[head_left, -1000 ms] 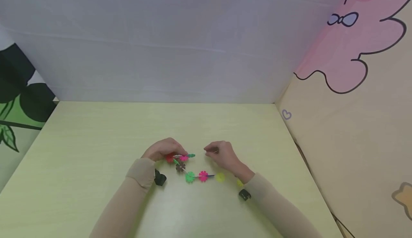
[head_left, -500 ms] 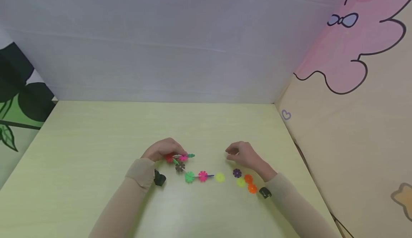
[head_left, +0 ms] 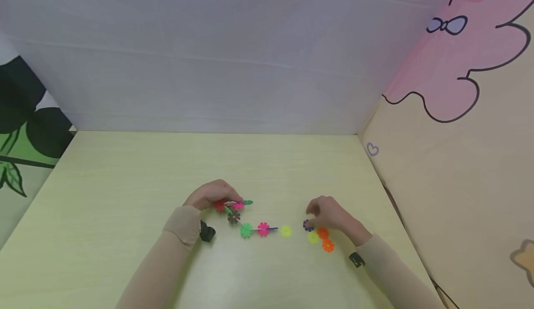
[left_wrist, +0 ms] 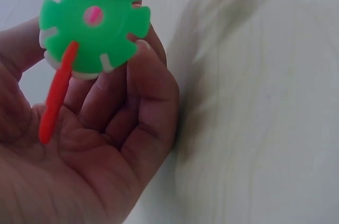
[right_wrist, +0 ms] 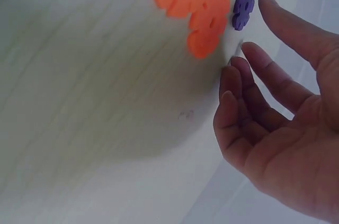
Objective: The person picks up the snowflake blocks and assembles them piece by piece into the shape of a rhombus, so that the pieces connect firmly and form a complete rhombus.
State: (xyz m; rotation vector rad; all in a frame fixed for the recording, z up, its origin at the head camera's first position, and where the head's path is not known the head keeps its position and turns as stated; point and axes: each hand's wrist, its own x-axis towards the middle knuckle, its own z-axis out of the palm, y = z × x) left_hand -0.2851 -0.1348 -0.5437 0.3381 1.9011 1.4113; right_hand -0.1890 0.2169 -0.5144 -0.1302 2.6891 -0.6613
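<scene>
My left hand (head_left: pixel 213 194) holds one end of a chain of notched plastic snowflake discs. Up close in the left wrist view, a green disc (left_wrist: pixel 114 33) and a red disc (left_wrist: pixel 56 97) slotted into it edge-on stand before the curled fingers. The chain runs on along the table through a dark brown disc (head_left: pixel 234 216), a green one (head_left: pixel 246 230) and a pink one (head_left: pixel 263 228). My right hand (head_left: pixel 331 214) hovers at a loose purple disc (right_wrist: pixel 244 6), thumb and fingers apart around it, with nothing gripped.
Two orange discs (right_wrist: pixel 208 21) lie just beside the purple one, with a yellow disc (head_left: pixel 313 238) touching that group. Another yellow disc (head_left: pixel 286 231) lies between them and the chain's end. A grey wall stands behind the table (head_left: pixel 167 160).
The right hand has moved right and then down toward me, from near the left hand to the purple disc. Something thin it pinched earlier is no longer seen. The left hand stays put.
</scene>
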